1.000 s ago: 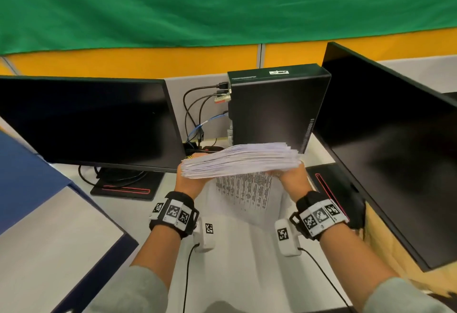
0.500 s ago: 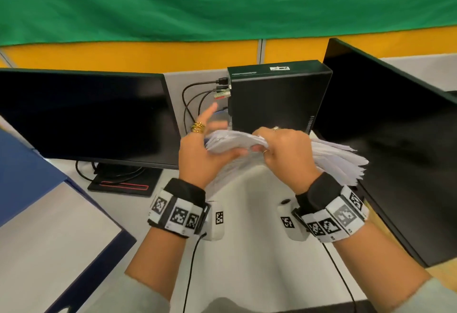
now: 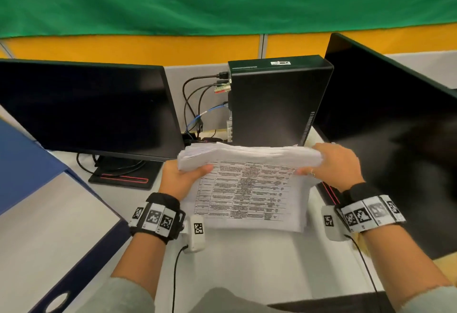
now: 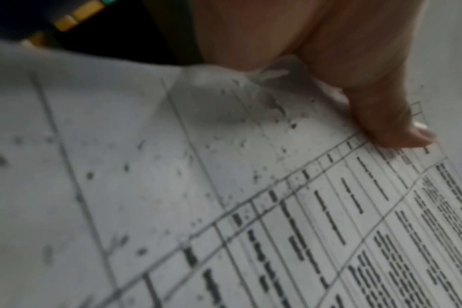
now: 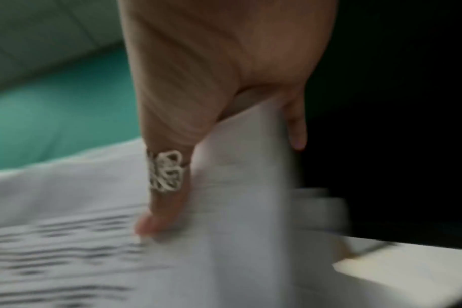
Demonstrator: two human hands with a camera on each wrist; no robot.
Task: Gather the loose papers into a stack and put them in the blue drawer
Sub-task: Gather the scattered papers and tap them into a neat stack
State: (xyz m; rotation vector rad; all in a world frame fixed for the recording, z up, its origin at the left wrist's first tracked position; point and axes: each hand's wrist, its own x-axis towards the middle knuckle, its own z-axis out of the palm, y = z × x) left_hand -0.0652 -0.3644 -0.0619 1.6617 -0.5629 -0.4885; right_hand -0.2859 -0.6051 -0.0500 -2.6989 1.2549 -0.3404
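Two hands share the load here: the left hand [image 3: 181, 180] and the right hand [image 3: 337, 165] each take one short end of the stack of papers [image 3: 249, 184], which stands on edge over the desk [image 3: 247, 263], its printed table facing the person. The left thumb [image 4: 393, 125] lies across the printed face near the top corner, and the other fingers go behind the sheets, out of sight, so that end is pinched front to back. The right thumb [image 5: 166, 187], with a ring [image 5: 166, 170] on it, presses the same face at the other end, while a fingertip [image 5: 298, 135] shows round the far side; that hand wraps the edge too. Holding the sheets upright between both thumbs looks like squaring: the lower edge hangs below the fingers, close to the desk, where a tap would even the ragged top edges that fan out above the thumbs. The blue drawer [image 3: 29, 164] lies well to the left of the left fingers, its pale inside open to view, so the stack is not yet put away.
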